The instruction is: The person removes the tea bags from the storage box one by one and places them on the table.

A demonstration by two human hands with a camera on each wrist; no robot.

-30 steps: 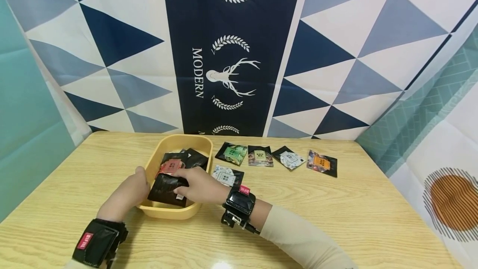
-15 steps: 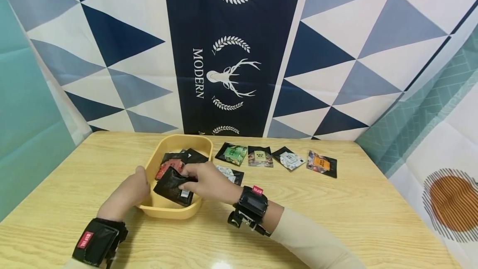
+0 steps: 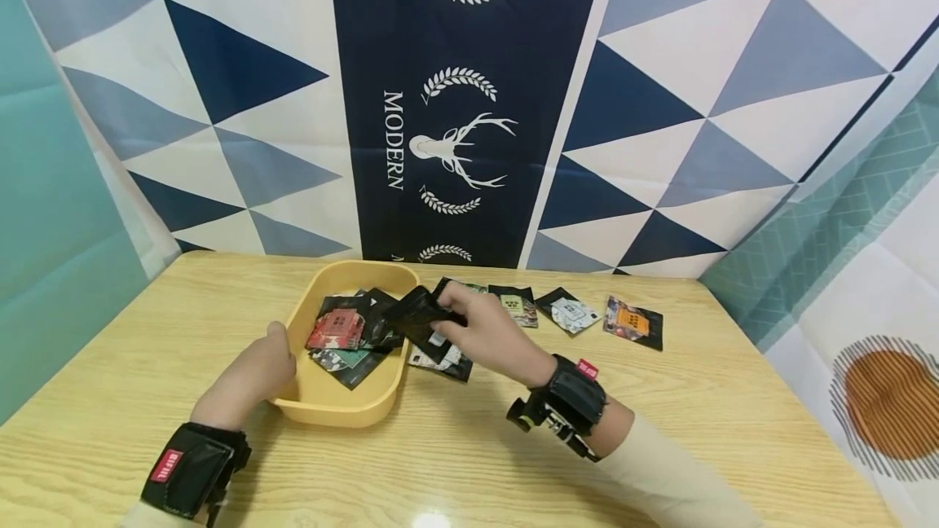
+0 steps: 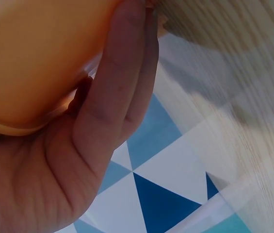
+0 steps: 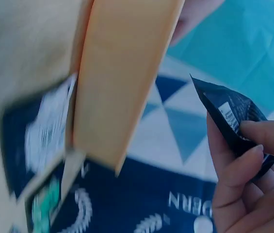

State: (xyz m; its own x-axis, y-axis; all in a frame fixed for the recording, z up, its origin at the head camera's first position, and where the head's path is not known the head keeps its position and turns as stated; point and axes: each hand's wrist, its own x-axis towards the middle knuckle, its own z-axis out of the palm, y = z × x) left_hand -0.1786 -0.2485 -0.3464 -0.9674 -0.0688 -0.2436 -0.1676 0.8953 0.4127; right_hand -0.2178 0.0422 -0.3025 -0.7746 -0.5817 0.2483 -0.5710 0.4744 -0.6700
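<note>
My left hand [image 3: 257, 369] holds the left wall of a yellow plastic bin [image 3: 345, 415]; in the left wrist view its fingers [image 4: 112, 82] lie along the outside of the bin's wall. My right hand [image 3: 495, 332] pinches a black sachet [image 3: 416, 318] above the bin's right rim, its barcode side showing in the right wrist view, where the sachet [image 5: 226, 109] is bent between thumb and fingers. Inside the bin lie several sachets, among them one with a red label [image 3: 337, 328] and a partly covered one with a green-and-white front [image 3: 348, 358].
Right of the bin lies a white-fronted sachet [image 3: 447, 361], partly hidden by the held one. A back row has a mostly hidden green one, a yellow-labelled sachet [image 3: 516, 305], a white-labelled sachet [image 3: 568, 312] and an orange-labelled sachet [image 3: 633, 321]. A patterned cloth [image 3: 469, 129] hangs behind the table.
My right hand has lifted the black sachet out of the bin and carried it right, over the rim. The sachets beneath it now show. My left hand stays on the bin.
</note>
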